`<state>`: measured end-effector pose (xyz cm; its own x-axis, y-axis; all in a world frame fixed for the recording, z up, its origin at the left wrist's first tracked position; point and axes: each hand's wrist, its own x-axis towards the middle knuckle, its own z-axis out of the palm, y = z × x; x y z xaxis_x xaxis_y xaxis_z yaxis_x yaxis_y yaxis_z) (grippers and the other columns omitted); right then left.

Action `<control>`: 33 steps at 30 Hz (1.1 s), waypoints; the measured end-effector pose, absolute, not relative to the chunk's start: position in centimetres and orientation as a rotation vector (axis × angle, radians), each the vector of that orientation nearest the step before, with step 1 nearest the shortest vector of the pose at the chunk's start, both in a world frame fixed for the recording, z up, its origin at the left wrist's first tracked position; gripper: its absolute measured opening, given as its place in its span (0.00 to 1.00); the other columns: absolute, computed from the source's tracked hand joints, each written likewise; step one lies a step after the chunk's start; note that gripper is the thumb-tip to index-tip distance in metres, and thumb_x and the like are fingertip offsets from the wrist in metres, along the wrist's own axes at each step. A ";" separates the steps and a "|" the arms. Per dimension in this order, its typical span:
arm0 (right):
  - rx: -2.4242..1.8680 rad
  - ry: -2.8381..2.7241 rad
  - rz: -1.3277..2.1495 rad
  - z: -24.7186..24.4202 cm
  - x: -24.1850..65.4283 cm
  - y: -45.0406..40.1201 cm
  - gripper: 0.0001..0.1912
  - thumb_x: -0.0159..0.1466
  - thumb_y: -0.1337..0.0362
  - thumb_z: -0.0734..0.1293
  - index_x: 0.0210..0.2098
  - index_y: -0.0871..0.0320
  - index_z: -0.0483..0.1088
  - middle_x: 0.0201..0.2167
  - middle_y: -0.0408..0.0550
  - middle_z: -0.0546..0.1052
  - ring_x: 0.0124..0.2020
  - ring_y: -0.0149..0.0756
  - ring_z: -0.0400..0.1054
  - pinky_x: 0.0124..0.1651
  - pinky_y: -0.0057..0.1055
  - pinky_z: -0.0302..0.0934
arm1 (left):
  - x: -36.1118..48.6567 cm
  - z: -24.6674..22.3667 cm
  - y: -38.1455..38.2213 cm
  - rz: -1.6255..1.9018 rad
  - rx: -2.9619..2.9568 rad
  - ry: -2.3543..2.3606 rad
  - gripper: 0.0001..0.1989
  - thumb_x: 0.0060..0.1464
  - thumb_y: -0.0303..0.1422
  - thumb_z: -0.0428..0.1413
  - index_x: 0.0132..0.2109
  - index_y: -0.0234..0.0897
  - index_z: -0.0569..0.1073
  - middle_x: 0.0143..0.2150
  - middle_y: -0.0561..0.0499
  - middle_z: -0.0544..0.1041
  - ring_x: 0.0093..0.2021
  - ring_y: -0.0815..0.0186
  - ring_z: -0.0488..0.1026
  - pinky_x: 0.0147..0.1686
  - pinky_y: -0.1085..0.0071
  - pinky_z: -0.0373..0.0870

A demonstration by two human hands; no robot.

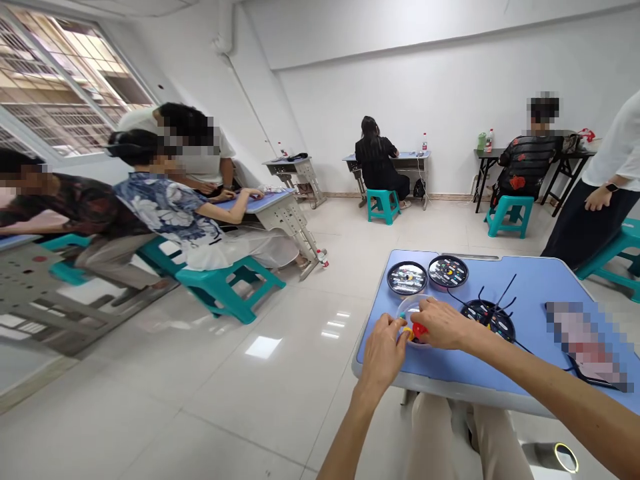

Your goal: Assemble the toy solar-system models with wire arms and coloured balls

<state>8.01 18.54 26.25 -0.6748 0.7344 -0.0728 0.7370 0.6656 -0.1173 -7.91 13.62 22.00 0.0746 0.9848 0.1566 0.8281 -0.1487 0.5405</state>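
A clear round plastic tub (411, 304) stands near the front left corner of the blue desk, with small red, yellow and teal pieces in it. My left hand (384, 352) is curled against the tub's left side, its thumb and fingertips by a yellow piece (407, 334). From the right my right hand (445, 323) reaches over the rim, its fingers closed on a red piece (419, 330). Fingers partly hide what is inside. Behind the tub are two round black-topped containers, one printed disc (407, 278) and another (449, 272).
Right of my hands, a black stand with thin bent arms (496, 303) rises over another round black printed disc (483, 313). A blurred phone-like slab (590, 343) lies on the desk (533, 277). Several people sit at other desks; one person stands at right. Teal stools (233, 283) stand about.
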 end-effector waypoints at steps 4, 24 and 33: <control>1.264 2.798 -0.142 25.5 7.1 19.9 0.10 0.63 0.69 0.65 0.44 0.60 0.74 0.41 0.57 0.74 0.43 0.44 0.69 0.36 0.30 0.58 | -8.0 21.7 13.3 0.692 2.030 1.764 0.12 0.62 0.30 0.48 0.46 0.39 0.76 0.40 0.48 0.72 0.39 0.63 0.74 0.40 0.67 0.70; 1.101 2.662 -0.139 24.9 5.8 21.1 0.08 0.58 0.71 0.66 0.34 0.61 0.78 0.30 0.56 0.80 0.33 0.45 0.74 0.29 0.31 0.55 | -8.8 19.9 13.5 0.894 1.883 1.627 0.14 0.61 0.31 0.48 0.50 0.40 0.74 0.39 0.48 0.73 0.37 0.63 0.74 0.36 0.68 0.72; 1.511 2.815 -0.268 28.6 8.8 20.7 0.09 0.56 0.74 0.61 0.24 0.58 0.70 0.22 0.47 0.76 0.24 0.34 0.65 0.26 0.29 0.45 | -9.2 23.3 14.1 0.621 2.251 1.612 0.16 0.64 0.30 0.44 0.39 0.41 0.77 0.35 0.48 0.73 0.34 0.64 0.72 0.31 0.70 0.64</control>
